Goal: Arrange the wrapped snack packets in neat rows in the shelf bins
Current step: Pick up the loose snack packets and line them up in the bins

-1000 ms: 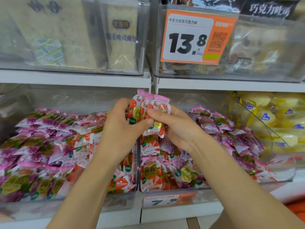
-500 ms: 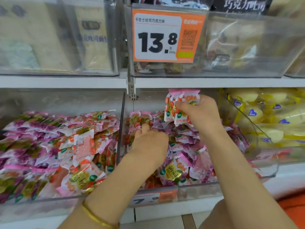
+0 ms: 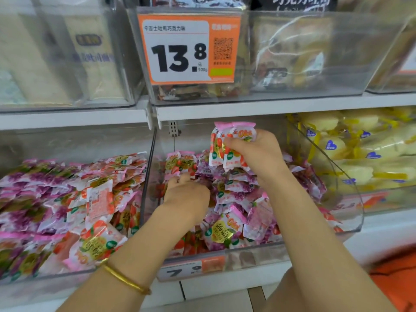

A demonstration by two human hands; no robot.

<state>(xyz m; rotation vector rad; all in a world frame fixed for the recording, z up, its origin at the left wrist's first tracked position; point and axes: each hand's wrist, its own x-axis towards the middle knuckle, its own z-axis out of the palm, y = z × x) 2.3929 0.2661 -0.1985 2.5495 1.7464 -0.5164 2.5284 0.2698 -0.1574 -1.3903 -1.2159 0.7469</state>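
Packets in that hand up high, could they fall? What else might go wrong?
Maybe. The right hand grips several packets at once above the pile, so one could slip out and land crooked. The left hand reaches into that loose pile right by the upright pair at the back, and a nudge could tip them over.
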